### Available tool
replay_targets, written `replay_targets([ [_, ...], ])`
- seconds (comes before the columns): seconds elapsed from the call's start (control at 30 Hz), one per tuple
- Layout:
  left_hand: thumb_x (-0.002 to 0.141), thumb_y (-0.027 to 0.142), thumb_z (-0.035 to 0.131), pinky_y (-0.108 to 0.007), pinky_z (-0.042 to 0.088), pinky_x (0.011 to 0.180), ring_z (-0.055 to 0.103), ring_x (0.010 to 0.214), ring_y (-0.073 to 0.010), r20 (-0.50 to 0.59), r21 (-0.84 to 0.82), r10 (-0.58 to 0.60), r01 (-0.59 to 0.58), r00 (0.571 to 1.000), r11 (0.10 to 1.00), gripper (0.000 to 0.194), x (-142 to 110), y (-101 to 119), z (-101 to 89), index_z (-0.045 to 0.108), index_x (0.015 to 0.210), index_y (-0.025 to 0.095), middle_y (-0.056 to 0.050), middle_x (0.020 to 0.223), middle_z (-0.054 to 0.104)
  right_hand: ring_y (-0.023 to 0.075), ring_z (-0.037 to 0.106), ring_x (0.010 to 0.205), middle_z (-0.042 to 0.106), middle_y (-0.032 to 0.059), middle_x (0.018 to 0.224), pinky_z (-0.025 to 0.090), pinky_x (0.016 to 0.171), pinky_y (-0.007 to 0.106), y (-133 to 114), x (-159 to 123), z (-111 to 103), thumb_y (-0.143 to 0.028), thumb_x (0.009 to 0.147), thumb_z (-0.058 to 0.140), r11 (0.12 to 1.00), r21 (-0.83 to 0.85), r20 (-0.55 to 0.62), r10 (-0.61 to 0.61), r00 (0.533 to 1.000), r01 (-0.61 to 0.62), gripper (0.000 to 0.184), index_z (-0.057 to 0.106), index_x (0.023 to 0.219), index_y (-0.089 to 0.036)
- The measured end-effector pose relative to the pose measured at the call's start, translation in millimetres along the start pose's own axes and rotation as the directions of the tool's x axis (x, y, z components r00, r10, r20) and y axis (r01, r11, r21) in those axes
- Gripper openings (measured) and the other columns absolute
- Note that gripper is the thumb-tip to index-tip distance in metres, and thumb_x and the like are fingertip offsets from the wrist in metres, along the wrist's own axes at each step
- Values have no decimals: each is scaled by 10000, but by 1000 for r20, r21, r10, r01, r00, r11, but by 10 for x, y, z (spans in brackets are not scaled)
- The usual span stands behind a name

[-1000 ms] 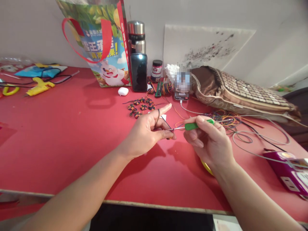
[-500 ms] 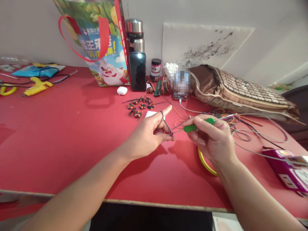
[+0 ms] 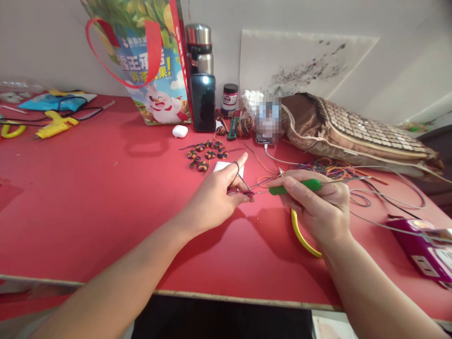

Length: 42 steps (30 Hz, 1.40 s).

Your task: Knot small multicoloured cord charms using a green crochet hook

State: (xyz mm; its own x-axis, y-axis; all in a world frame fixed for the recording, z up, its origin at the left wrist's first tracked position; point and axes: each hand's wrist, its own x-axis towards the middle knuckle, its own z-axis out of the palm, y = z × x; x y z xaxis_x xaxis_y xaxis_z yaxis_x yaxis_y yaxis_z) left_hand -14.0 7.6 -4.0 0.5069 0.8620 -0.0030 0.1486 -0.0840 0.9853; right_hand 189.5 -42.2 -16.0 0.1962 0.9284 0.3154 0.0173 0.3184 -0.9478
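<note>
From where I stand, both hands meet above the red desk [image 3: 106, 212], thumbs and fingers closed on their own things. The left hand [image 3: 219, 195] has its grip pinched on a small scrap of crochet work [image 3: 249, 192], which sits right at the fingertips, just off the desk. Its index finger points up and away, a dark yarn strand [image 3: 243, 181] looped round it and running down to the scrap; I take that raised finger to be there for tension, so the yarn runs taut.

The right hand's [image 3: 318, 205] grip is clamped on the green handle of a crochet hook [image 3: 310, 185], held much like a pen, presumably for fine control. The thin metal end reaches toward the pinched stitches; whether its tip is inside a loop I cannot tell.

Beyond the left hand lie little crocheted rounds [image 3: 202, 166] in mixed colours, set apart from the working space. A black phone [image 3: 204, 103] stands upright before the steel thermos [image 3: 199, 52], probably leaning on it. A second phone [image 3: 265, 140], plugged into a white cable, faces the person, seemingly placed for watching. Under the right hand shows a yellow ring, perhaps a scissors handle [image 3: 300, 235].
</note>
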Motion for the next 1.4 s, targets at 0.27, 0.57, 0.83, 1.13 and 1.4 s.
replay_targets([
  [0.27, 832, 145, 793, -368, 522, 882, 738, 827, -214, -56, 21, -24, 25, 998, 999, 741, 28, 14, -23, 572, 1539, 147, -18, 813, 815, 135, 534, 523, 697, 35, 661, 374, 454, 282, -60, -22, 9, -304, 975, 738, 980, -150, 74, -124, 990, 134, 177, 889, 902, -245],
  [0.57, 630, 159, 1000, -350, 524, 917, 776, 846, -200, 15, -523, -280, 246, 960, 816, 1106, 60, 114, -60, 475, 1601, 106, -19, 794, 822, 163, 642, 626, 763, 38, 813, 525, 611, 338, 9, -31, 22, -185, 1026, 662, 904, -171, 269, -339, 901, 391, 293, 829, 1228, -316],
  [0.83, 600, 189, 1026, -344, 523, 959, 758, 831, -157, -19, -656, -278, 198, 960, 728, 981, 72, 87, -37, 621, 1493, 150, 41, 723, 780, 183, 731, 757, 765, 73, 956, 611, 664, 312, 40, -39, 98, -102, 993, 664, 708, -303, 345, -543, 766, 638, 465, 728, 1413, -292],
  [1.13, 656, 277, 994, -342, 530, 908, 728, 912, -207, -215, -419, -107, 7, 971, 908, 666, 47, 85, 7, 785, 1282, 189, -26, 856, 815, 196, 726, 759, 758, 85, 967, 620, 649, 309, 75, -121, 178, -118, 997, 659, 567, -467, 357, -581, 732, 678, 495, 686, 1461, -288],
  [1.4, 717, 291, 963, -297, 535, 715, 624, 694, -157, -238, -274, -34, -34, 971, 961, 838, 23, 85, 8, 663, 1497, 247, 23, 727, 762, 190, 727, 737, 776, 88, 946, 608, 651, 321, -5, -152, 220, -97, 1008, 626, 697, -418, 261, -523, 812, 583, 392, 753, 1343, -256],
])
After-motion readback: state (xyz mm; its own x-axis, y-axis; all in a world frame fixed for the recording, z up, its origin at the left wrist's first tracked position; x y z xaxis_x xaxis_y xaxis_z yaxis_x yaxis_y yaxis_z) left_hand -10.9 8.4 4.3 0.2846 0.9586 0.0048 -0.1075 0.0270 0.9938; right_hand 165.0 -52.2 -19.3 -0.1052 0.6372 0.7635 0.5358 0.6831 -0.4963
